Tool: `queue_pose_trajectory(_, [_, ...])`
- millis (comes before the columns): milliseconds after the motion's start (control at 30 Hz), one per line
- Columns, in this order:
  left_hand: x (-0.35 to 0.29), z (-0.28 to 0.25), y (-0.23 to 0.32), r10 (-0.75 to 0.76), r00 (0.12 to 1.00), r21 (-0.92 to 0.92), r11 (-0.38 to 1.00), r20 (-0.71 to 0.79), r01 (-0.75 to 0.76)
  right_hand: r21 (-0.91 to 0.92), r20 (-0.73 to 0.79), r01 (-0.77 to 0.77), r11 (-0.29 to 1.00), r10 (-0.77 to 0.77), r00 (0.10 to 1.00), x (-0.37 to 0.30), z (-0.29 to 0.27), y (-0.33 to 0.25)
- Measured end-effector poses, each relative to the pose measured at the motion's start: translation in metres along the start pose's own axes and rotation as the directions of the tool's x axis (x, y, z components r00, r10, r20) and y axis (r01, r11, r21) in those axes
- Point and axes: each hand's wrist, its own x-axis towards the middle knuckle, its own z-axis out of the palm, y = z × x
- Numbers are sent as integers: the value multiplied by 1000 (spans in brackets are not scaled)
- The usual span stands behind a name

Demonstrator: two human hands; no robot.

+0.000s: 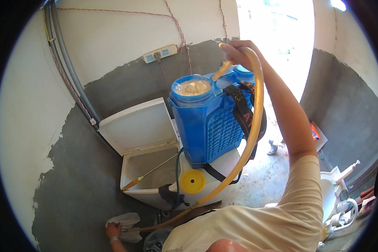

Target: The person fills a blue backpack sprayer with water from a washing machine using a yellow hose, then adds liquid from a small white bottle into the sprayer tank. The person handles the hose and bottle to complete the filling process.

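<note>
Rough walls, grey cement below and pale plaster above, close in a narrow corner, with a power strip fixed high on the wall and grey pipes running down the left side. Bright daylight pours through a doorway at the back.

On a white top-loading washing machine, whose lid stands raised, sits a blue backpack sprayer tank. Its round filler opening holds a whitish mass, and black shoulder straps hang down its right side. A yellow cap lies on the machine's top just below the tank. A thin spray wand with a yellow end slants down into the open tub.

The right hand is raised above the tank, its grip closed around the upper end of a yellow hose. The hose arcs over the tank's right side, sweeps down past the straps and the washer's front, and runs to the floor at lower left. There the left hand closes its grip on the hose's lower end, touching a crumpled white plastic bag on the concrete floor.

White plastic fixtures are stacked at the lower right.
</note>
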Motion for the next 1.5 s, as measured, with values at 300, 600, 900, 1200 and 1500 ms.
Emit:
queue_pose_trajectory(300, [-1, 1, -1, 21, 999, -39, 999, -25, -22, 4, -67, -53, 999, 54, 996, 14, 20, 11])
queue_pose_trajectory(600, [2, 11, -8, 19, 999, -13, 1000, -29, -20, -118, -41, -108, 987, 104, 994, 25, 37, -6])
queue_pose_trajectory(900, [0, 1, 1, -13, 1000, -23, 1000, 27, 14, 12, -2, -100, 995, 100, 995, 22, 35, -21])
queue_pose_trajectory(1200, [0, 4, -1, 19, 1000, -36, 999, -25, -20, 31, -10, -23, 999, 23, 1000, 13, 28, -27])
queue_pose_trajectory(1500, [3, 19, -12, 58, 993, -75, 995, -104, -66, 40, -51, -16, 999, 18, 999, 14, 25, -24])
